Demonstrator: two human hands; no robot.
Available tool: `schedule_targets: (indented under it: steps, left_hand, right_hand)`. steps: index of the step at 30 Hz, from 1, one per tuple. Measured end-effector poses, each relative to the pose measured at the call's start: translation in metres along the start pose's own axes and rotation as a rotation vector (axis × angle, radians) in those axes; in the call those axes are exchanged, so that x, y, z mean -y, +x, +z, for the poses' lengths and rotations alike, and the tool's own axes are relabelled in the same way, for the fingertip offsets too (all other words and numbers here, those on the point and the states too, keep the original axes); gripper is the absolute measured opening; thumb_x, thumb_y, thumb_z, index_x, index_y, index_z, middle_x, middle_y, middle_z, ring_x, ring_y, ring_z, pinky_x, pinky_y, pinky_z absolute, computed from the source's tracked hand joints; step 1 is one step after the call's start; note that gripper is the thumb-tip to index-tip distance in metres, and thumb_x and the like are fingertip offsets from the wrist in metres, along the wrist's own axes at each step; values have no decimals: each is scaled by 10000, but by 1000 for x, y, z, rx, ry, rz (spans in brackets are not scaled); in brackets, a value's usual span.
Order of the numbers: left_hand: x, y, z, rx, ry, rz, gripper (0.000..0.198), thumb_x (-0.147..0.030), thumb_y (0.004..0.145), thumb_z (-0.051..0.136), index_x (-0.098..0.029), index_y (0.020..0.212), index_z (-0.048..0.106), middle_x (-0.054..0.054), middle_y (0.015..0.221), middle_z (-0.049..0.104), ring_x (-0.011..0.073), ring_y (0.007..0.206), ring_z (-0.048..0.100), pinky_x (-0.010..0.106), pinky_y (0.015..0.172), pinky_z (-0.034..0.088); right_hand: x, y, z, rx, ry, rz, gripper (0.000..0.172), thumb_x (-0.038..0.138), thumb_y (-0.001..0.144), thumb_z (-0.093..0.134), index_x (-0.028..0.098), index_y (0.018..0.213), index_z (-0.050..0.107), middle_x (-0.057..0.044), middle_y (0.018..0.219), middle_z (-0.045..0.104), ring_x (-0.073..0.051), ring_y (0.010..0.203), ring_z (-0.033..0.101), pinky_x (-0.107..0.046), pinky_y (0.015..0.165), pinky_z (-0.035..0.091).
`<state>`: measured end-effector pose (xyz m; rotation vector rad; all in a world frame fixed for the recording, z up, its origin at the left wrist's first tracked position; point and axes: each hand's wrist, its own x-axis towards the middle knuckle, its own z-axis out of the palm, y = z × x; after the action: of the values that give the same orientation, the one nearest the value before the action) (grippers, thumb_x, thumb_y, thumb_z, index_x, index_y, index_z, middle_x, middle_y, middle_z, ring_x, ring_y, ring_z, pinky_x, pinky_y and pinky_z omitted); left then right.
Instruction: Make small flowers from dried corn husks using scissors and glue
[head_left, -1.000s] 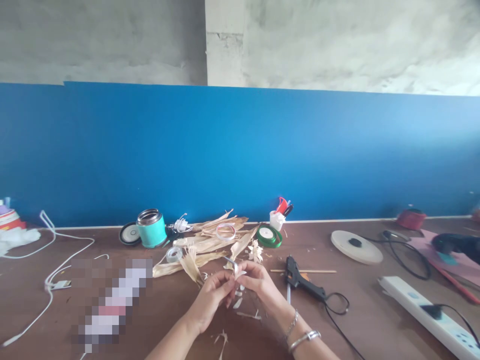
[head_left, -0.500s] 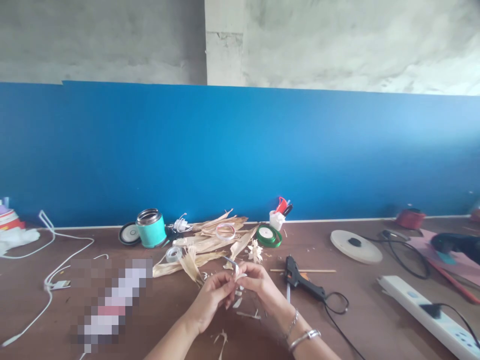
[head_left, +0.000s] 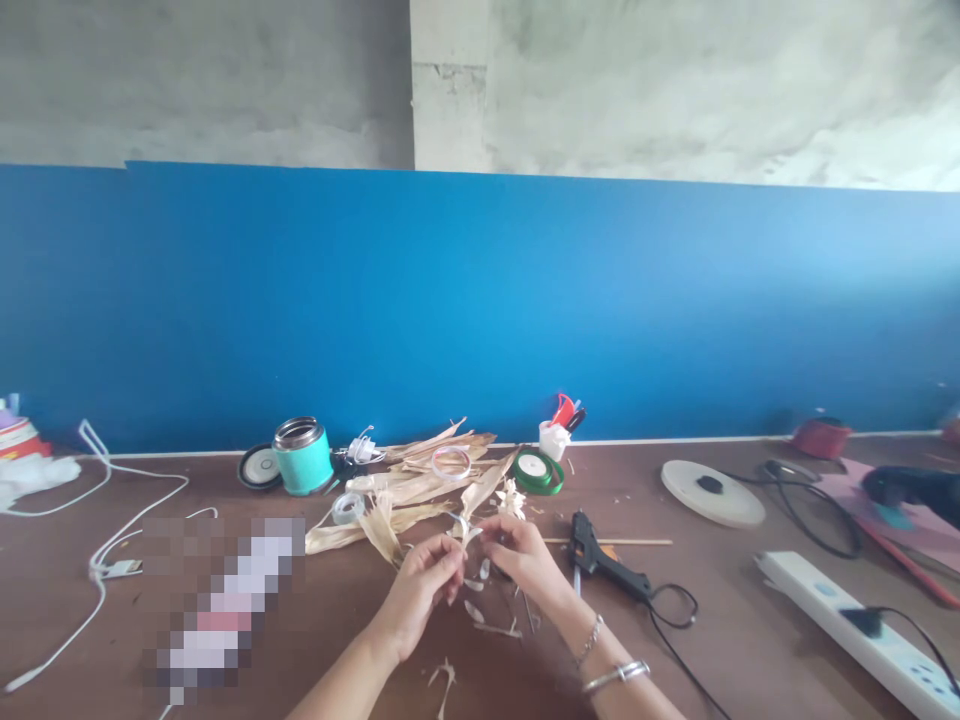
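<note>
"Right hand [head_left: 529, 562] has drawn a little away from the left hand [head_left: 416, 590] since the earlier frame."

"And the pale piece [head_left: 465, 534]?"

"Between them, above the table [head_left: 337, 590], pinched in the left fingertips. Whether the right fingers grip anything, I can't tell."

"What's around it?"

"Loose scraps [head_left: 473, 611] on the table below, a pale flower [head_left: 511, 497] just beyond the right hand, dry husks [head_left: 405, 484] behind, and a black glue gun [head_left: 611, 565] off to the right."
</note>
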<state>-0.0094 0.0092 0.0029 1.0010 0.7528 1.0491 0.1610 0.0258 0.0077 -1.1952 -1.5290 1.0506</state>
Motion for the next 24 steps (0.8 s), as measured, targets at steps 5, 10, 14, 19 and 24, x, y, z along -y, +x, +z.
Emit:
schedule_targets:
  steps: [5, 10, 14, 19, 24]
  left_hand:
    - [3, 4, -3, -110, 27, 11, 277, -388, 677, 721, -154, 667, 573, -46, 572, 510, 59, 495, 409, 189, 500, 324]
    - [7, 6, -5, -139, 95, 12, 269, -395, 689, 699, -155, 681, 579, -42, 574, 524, 65, 502, 423, 188, 500, 329]
    - [9, 7, -5, -148, 110, 8, 254, -388, 696, 688, -157, 693, 581, -42, 577, 526, 68, 510, 426, 187, 504, 333]
    - [9, 6, -5, -162, 116, 9, 261, -392, 696, 686, -157, 677, 573, -42, 579, 525, 68, 511, 429, 190, 512, 339]
    - [7, 5, -3, -167, 113, 12, 266, -395, 682, 693, -157, 673, 576, -40, 571, 526, 71, 503, 430, 194, 508, 339]
  right_hand:
    - [-6, -1, 2, 63, -621, -199, 156, 87, 650, 567, 190, 674, 682, -32, 751, 642, -198, 809, 561, -292, 751, 387]
    - [-7, -10, 13, 201, -851, -201, 172, 114, 712, 551, 218, 767, 676, -33, 828, 652, -200, 868, 559, -280, 761, 361]
    - [-9, -12, 18, 243, -865, -214, 254, 61, 729, 498, 198, 884, 646, -58, 904, 660, -207, 915, 566, -278, 784, 360]
    - [-8, -15, 17, 257, -914, -220, 198, 76, 741, 508, 173, 866, 627, -78, 931, 629, -224, 909, 542, -303, 782, 375]
    - [-12, -18, 16, 226, -923, -248, 165, 84, 759, 496, 152, 865, 604, -93, 959, 595, -235, 932, 502, -330, 813, 383]
